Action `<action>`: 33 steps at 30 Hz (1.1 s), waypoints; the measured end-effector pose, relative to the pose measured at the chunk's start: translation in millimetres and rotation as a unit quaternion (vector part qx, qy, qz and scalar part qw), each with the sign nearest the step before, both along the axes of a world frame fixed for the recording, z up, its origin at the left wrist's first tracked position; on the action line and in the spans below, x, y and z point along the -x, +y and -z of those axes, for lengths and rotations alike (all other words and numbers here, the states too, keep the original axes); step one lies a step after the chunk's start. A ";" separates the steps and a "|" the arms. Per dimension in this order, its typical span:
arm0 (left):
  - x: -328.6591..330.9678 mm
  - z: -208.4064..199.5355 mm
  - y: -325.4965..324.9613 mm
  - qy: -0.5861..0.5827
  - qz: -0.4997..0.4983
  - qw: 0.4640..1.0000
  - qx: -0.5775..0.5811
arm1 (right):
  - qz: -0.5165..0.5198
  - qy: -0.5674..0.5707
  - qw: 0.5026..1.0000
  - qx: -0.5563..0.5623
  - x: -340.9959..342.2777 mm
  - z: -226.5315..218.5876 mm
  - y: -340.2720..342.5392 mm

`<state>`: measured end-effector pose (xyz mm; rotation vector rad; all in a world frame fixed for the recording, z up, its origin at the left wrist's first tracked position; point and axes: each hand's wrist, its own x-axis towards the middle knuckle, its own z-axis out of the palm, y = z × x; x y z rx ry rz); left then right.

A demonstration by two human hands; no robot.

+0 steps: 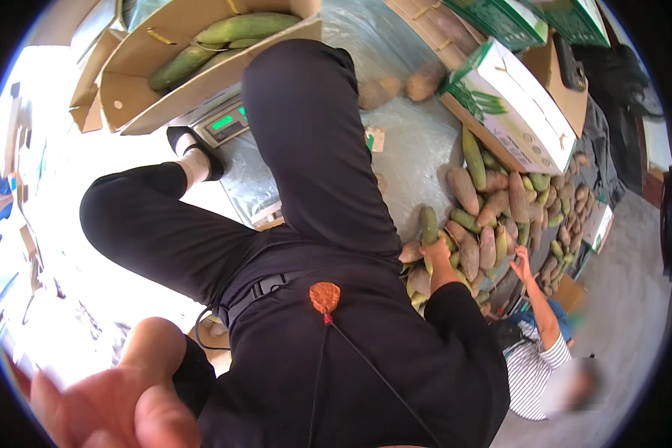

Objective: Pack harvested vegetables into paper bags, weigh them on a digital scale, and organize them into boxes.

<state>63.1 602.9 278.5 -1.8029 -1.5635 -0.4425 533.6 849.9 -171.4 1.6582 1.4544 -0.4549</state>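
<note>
My right hand [435, 252] reaches out from a black sleeve and grips a long green fruit [428, 224] at the near edge of a pile of green and brown-pink oblong fruits [500, 216] lying on the floor. My left hand [119, 399] is very close to the camera at the lower left, blurred, fingers loosely apart, with nothing visible in it. My black-clad legs and torso fill the middle of the view.
Another person in a striped shirt crouches at the lower right, a hand [523, 263] on the same pile. A cardboard box [138, 63] of long green fruits sits on a scale [228, 123] with a green display. A white-and-green carton [515, 112] and two brown tubers [396, 86] rest on plastic sheeting.
</note>
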 end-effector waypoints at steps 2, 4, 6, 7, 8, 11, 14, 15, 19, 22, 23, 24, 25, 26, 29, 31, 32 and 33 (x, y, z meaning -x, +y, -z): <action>-18.6 28.5 10.8 -0.051 -0.027 0.998 0.004 | -0.005 -0.013 1.000 0.007 -3.0 -6.6 1.2; -36.7 33.5 18.7 -0.067 -0.016 0.998 -0.005 | -0.028 -0.015 0.999 0.029 7.7 -3.4 3.1; -47.4 44.0 27.1 -0.093 0.009 0.995 -0.025 | 0.033 -0.023 0.998 0.044 6.7 7.5 0.3; -50.7 43.0 29.1 -0.104 0.016 0.994 -0.032 | 0.021 -0.018 0.999 0.046 4.3 17.5 -0.5; -50.1 39.3 33.6 -0.137 0.022 0.990 -0.020 | 0.072 -0.004 0.997 0.027 -7.3 26.1 -3.8; -51.1 32.4 31.0 -0.187 0.014 0.982 -0.025 | 0.130 0.015 0.991 0.003 -21.9 43.9 -5.8; -47.1 33.6 26.7 -0.180 0.025 0.982 -0.042 | 0.160 0.055 0.985 -0.019 -23.7 47.7 -1.3; -49.8 34.2 30.9 -0.195 0.011 0.980 -0.037 | 0.174 0.095 0.980 -0.005 -9.2 38.2 -2.6; -68.3 -4.3 10.2 -0.421 -0.177 0.867 0.202 | 0.268 0.288 0.919 0.023 6.1 3.2 3.8; -57.8 24.0 13.4 -0.343 -0.080 0.935 0.038 | 0.216 0.321 0.922 -0.020 46.1 -10.6 16.5; -49.5 33.9 15.7 -0.252 0.010 0.964 -0.081 | 0.209 0.324 0.922 -0.018 58.4 -13.5 23.8; -18.6 40.5 5.6 -0.166 0.172 0.971 -0.012 | 0.200 0.366 0.908 -0.042 61.6 -17.1 31.6; -22.7 34.7 4.6 -0.167 0.170 0.971 -0.013 | 0.185 0.407 0.893 -0.059 69.5 -21.3 37.3; -32.7 27.2 5.0 -0.263 0.042 0.964 0.018 | 0.169 0.447 0.875 -0.075 79.7 -24.3 44.2; -58.8 31.6 6.6 -0.316 -0.086 0.944 0.045 | 0.081 0.541 0.834 -0.075 151.9 -65.8 72.1; -32.5 50.5 2.0 -0.309 -0.076 0.948 0.027 | 0.051 0.598 0.796 -0.079 199.7 -102.4 88.2; -20.1 59.9 0.2 -0.301 -0.146 0.942 0.017 | 0.026 0.623 0.779 -0.067 233.2 -128.4 90.6; -3.6 71.8 0.6 -0.295 -0.201 0.934 0.006 | 0.007 0.644 0.762 -0.067 258.9 -159.0 92.8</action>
